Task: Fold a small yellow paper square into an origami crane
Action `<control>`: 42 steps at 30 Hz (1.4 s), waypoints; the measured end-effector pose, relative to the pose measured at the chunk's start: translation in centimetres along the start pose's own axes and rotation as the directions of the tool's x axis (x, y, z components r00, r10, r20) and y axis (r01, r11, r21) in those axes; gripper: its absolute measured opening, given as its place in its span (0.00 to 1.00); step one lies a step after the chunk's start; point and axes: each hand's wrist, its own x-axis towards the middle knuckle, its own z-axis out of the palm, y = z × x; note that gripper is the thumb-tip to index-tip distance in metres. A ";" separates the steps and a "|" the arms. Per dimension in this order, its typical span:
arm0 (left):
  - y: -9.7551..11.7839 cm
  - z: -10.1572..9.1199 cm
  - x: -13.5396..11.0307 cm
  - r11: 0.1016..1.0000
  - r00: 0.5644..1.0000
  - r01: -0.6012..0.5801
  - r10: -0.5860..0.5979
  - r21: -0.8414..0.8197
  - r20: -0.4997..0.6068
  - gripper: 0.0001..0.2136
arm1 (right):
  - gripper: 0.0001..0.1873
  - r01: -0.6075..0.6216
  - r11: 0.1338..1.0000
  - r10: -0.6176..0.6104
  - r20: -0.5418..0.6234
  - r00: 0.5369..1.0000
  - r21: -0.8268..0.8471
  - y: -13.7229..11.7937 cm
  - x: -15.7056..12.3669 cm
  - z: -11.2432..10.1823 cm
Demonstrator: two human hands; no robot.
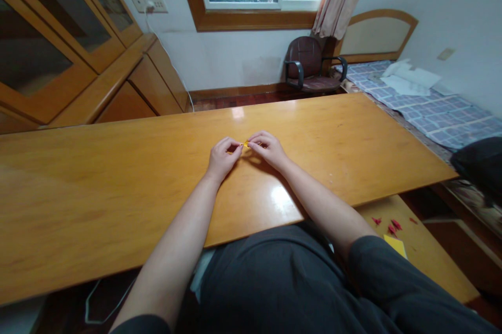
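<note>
Fingers (237, 152) of left hand (221, 159) and right hand (270, 150) pinch a yellow piece (246, 144), too small to tell any lettering.

Wooden table (117, 182), mid-frame. Low board (431, 253), lower right: holds red pieces (396, 225), yellow paper (396, 245). Bed (376, 37), upper right: bears checked sheet (435, 114), white papers (410, 83).

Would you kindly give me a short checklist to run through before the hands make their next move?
1. Left hand gripping the small yellow piece: ok, fingertips pinch one side.
2. Right hand gripping it: ok, fingertips pinch the other side.
3. Hands over the table: ok.
4. Yellow sheet on that table: not ok, it lies on the separate wooden surface, near red pieces.
5. Folds in the held piece: cannot tell, too small.
</note>
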 end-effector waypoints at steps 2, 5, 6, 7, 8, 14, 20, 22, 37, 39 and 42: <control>0.1 0.0 0.0 1.000 1.000 -0.007 0.007 0.000 0.006 0.05 | 0.10 0.001 1.000 -0.001 -0.019 1.000 -0.009 0.3 0.1 0.1; 0.0 0.0 0.0 1.000 1.000 -0.011 0.010 0.011 0.009 0.04 | 0.07 0.012 1.000 -0.013 -0.040 0.999 -0.022 0.7 0.1 0.2; -0.1 0.1 0.0 1.000 1.000 -0.011 0.010 0.011 0.009 0.04 | 0.06 0.012 1.000 -0.013 -0.043 0.999 -0.025 0.8 0.1 0.2; -0.2 0.1 0.0 1.000 1.000 -0.009 0.009 0.006 0.011 0.04 | 0.05 0.012 1.000 -0.013 -0.044 0.999 -0.029 0.8 0.1 0.2; -0.3 0.1 0.0 1.000 1.000 -0.006 0.006 -0.001 0.015 0.04 | 0.05 0.010 0.999 -0.011 -0.045 0.999 -0.034 0.8 0.1 0.2; -0.6 0.1 0.0 1.000 0.998 -0.014 0.013 0.002 0.053 0.05 | 0.06 -0.003 0.999 0.002 -0.011 1.000 -0.052 0.5 0.1 0.0; -0.8 0.0 -0.1 1.000 0.998 -0.015 0.014 0.013 0.062 0.05 | 0.07 0.010 1.000 -0.009 0.010 1.000 -0.028 1.0 0.1 0.0; -0.9 0.0 -0.1 1.000 0.997 -0.013 0.012 0.016 0.070 0.05 | 0.08 0.012 1.000 -0.011 0.017 1.000 -0.015 1.1 0.0 0.0; 0.1 0.0 0.0 1.000 0.995 0.023 -0.023 0.006 0.092 0.05 | 0.07 0.091 0.988 -0.081 0.081 0.993 -0.128 1.1 0.2 -0.1; 0.0 0.0 0.0 1.000 0.995 0.010 -0.012 0.021 0.097 0.05 | 0.07 0.086 0.988 -0.076 0.079 0.994 -0.131 1.2 0.1 0.0; -0.1 0.0 0.0 1.000 0.996 0.004 -0.006 0.025 0.085 0.05 | 0.07 0.083 0.989 -0.074 0.073 0.995 -0.126 1.3 0.1 0.1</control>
